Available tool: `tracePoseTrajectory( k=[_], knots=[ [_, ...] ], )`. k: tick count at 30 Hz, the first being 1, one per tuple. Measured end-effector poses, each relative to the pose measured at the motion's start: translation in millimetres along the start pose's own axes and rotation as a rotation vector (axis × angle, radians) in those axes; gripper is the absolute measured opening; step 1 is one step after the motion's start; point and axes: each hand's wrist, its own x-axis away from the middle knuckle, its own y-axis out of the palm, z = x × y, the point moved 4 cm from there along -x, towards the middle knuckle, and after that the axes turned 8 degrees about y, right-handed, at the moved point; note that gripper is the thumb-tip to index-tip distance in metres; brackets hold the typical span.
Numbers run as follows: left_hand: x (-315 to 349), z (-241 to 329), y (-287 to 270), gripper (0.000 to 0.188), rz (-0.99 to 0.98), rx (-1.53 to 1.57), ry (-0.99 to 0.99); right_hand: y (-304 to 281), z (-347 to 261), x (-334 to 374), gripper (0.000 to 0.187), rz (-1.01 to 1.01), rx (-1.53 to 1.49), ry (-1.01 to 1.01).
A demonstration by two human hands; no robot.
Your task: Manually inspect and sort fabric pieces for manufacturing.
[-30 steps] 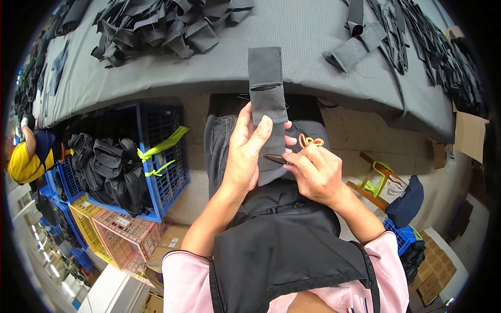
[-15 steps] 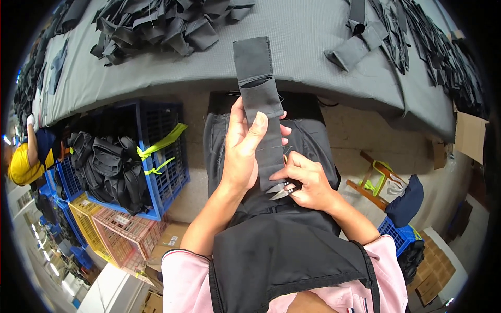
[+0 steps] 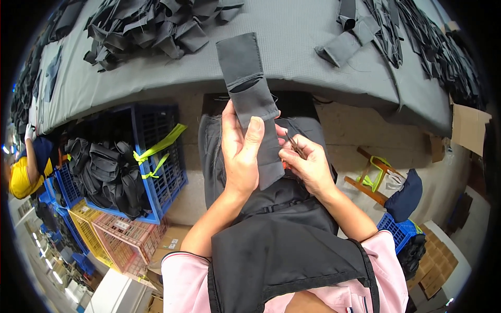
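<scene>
Moved: snips (image 3: 296, 146) swung blades-up; dark cloth strip (image 3: 254, 103) tilted further left.
Left hand (image 3: 242, 160): grasping the strip, which lies across its fingers beneath the thumb.
Right hand (image 3: 312, 166): gripping the snips, strip just leftward.
Carton labels (image 3: 173, 243): white, illegible.

We noted a long table (image 3: 292, 57) draped in grey cloth across the upper view, above a pale floor (image 3: 348, 136). A wooden frame (image 3: 366, 192) stood at right, a blue crate (image 3: 152, 195) at left. Along the distorted lower-left rim we recorded white lights (image 3: 55, 277), probably ceiling tubes.
</scene>
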Motion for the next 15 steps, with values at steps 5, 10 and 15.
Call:
tracePoseTrajectory(
  k=[5, 10, 15],
  knots=[
    [-2.5, -0.5, -1.0, 0.046, 0.026, 0.026, -0.054, -19.7, -11.4, 9.3, 0.012, 0.089, 0.066, -0.267],
    [-4.5, -3.4, -7.1, 0.044, 0.034, 0.073, -0.163, -48.4, -18.7, 5.4, 0.004, 0.272, 0.179, -0.281],
    [-5.5, -7.4, -3.2, 0.044, 0.03, 0.101, -0.169, -17.2, -18.0, 5.4, 0.013, 0.05, 0.25, -0.3]
  ],
)
